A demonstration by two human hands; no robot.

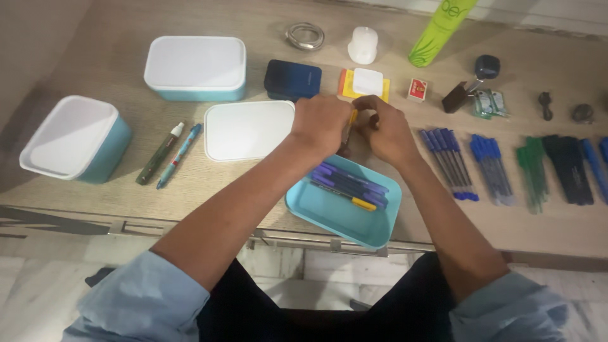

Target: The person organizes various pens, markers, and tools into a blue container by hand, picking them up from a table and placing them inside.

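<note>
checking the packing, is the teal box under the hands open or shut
Open: the teal box has no lid on, pens show inside, and a white lid lies beside it.

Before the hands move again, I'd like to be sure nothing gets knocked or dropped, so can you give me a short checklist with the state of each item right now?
1. Pen held by both hands: ok, the left hand and right hand meet on it.
2. Whether the pen is capped: cannot tell, fingers cover most of it.
3. Open blue box fully on the table: not ok, its near corner juts over the edge.
4. Room left in the box: ok, the pens inside lie at the far side only.
5. Loose white lid out of the way: ok, left of the left hand, apart from it.
</note>
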